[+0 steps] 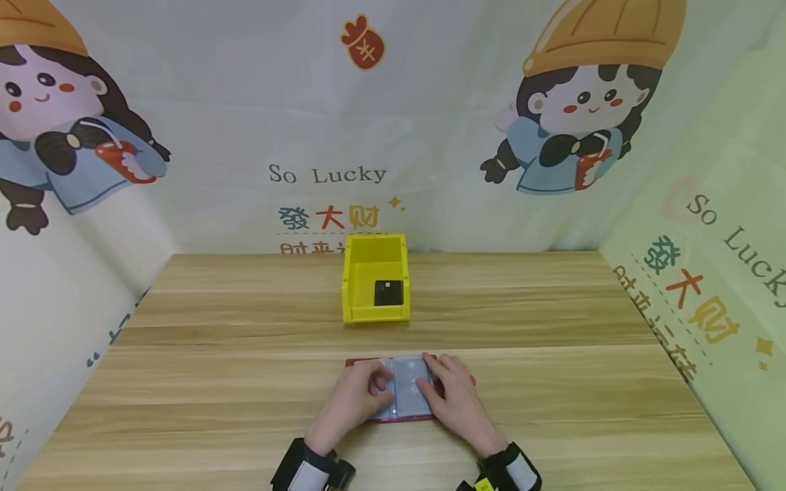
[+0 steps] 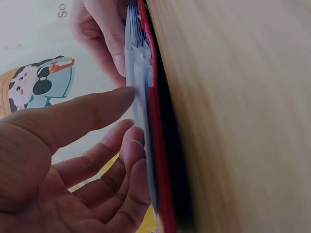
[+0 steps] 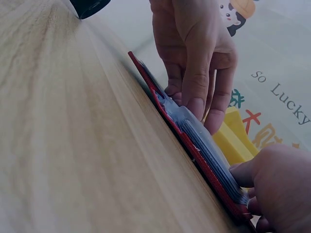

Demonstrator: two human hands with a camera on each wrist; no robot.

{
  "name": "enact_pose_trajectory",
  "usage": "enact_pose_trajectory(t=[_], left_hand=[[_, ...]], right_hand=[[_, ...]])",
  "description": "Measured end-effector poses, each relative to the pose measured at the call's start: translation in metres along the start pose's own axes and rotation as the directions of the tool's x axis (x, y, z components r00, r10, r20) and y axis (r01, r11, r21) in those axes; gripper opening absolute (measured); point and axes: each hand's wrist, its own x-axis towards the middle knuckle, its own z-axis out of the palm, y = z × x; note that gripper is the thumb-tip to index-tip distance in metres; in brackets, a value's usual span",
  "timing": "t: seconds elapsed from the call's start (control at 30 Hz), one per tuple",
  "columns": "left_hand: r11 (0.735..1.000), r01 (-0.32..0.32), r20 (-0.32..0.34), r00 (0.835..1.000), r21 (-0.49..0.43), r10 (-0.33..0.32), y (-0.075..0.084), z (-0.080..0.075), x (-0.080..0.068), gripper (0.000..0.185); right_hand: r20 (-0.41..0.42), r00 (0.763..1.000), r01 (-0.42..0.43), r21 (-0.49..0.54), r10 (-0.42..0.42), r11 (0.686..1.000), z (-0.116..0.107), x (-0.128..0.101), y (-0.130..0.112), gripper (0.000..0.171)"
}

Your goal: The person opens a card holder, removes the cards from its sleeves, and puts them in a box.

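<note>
A red card holder [image 1: 402,421] lies open on the table with its clear plastic sleeves [image 1: 408,389] facing up. My left hand [image 1: 359,389] is over its left half; the thumb and loosely bent fingertips touch the plastic near the fold, with a gap between thumb and fingers. On the right half, my right hand [image 1: 457,395] holds the holder by its edge. The right thumb [image 3: 243,174] lies on the stacked sleeves, and the other fingers are around the edge, partly hidden. Whether a card is under the left fingertips, I cannot tell.
Beyond the holder stands a yellow bin [image 1: 376,317], with a black card [image 1: 389,293] inside. The wooden table [image 1: 215,382] carries both. Printed cloth [image 1: 245,102] hangs behind the table and along both sides.
</note>
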Motion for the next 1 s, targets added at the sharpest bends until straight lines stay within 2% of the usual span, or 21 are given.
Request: enact_pose_trajectory(t=[0.13,0.33,0.7,1.0], left_hand=[[0.999,0.017,0.023,1.0,-0.036,-0.017,-0.003,0.001,-0.001,0.025],[0.996,0.052,0.046,0.998,-0.073,-0.049,-0.005,0.002,0.0,0.027],[0.995,0.036,0.032,0.999,-0.09,-0.034,-0.005,0.003,0.001,0.028],[0.994,0.038,0.042,0.999,-0.103,-0.034,-0.008,0.002,0.0,0.029]], right_hand=[[0.001,1.0,-0.005,0.005,0.005,1.0,0.0,-0.001,-0.001,0.043],[0.047,0.998,-0.047,0.01,0.047,0.999,-0.002,0.001,-0.003,0.047],[0.121,0.99,-0.068,-0.058,0.075,0.996,-0.008,0.012,-0.007,0.055],[0.121,0.988,-0.093,-0.031,0.096,0.995,-0.009,0.013,-0.01,0.05]])
